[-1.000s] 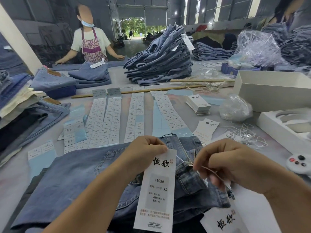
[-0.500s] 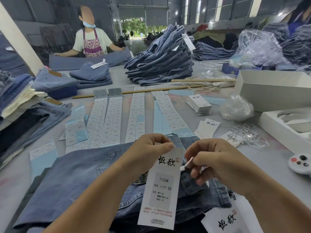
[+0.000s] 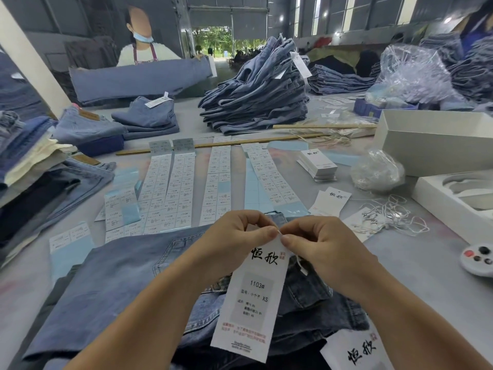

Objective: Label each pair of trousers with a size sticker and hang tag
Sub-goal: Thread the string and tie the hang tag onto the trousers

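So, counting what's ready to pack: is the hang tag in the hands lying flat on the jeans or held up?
Held up: both hands pinch the hang tag at its top; it hangs over the jeans.

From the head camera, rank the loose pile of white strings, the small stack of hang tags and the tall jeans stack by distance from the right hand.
1. Loose white strings: just right of the right hand.
2. Small stack of hang tags: mid-table, beyond it.
3. Tall jeans stack: far back, centre.

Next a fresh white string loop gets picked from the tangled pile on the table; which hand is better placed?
Probably the right hand: the pile of white string loops lies on its side, while the left hand pinches the long white paper hang tag.
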The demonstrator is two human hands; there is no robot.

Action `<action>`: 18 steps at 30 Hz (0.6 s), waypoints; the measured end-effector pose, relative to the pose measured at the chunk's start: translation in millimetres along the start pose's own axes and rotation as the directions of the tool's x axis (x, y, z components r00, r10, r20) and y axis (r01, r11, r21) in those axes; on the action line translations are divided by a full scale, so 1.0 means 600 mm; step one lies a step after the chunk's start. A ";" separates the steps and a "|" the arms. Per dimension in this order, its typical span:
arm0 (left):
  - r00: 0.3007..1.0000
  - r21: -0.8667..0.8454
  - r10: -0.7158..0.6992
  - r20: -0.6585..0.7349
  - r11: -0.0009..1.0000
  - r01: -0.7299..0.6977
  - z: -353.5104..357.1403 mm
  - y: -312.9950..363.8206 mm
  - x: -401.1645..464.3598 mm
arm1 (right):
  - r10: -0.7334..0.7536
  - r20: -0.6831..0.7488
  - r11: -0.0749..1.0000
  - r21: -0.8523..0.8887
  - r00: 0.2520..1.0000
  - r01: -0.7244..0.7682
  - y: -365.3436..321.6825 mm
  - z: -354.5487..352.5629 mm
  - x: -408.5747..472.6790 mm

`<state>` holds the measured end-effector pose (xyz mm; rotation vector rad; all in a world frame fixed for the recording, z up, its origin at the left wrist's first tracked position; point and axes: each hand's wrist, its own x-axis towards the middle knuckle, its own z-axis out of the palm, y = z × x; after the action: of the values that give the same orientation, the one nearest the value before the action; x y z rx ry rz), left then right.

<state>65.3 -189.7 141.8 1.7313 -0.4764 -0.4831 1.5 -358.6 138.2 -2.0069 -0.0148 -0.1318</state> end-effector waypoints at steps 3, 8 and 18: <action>0.999 -0.016 0.034 -0.017 0.999 -0.034 0.000 -0.001 -0.001 | -0.002 -0.006 1.000 0.001 1.000 0.002 0.001 0.002 0.004; 0.991 -0.088 0.039 -0.128 0.995 -0.050 -0.004 -0.011 0.002 | 0.036 -0.016 0.996 0.078 0.999 -0.035 0.001 0.001 0.007; 0.995 -0.215 -0.005 0.101 0.976 0.027 -0.021 -0.024 -0.012 | 0.134 0.044 0.949 0.282 0.990 -0.141 0.016 -0.001 0.009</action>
<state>67.2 -173.0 130.7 1.5074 -0.4636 -0.6128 7.4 -363.3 130.2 -1.7147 0.0864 -0.0140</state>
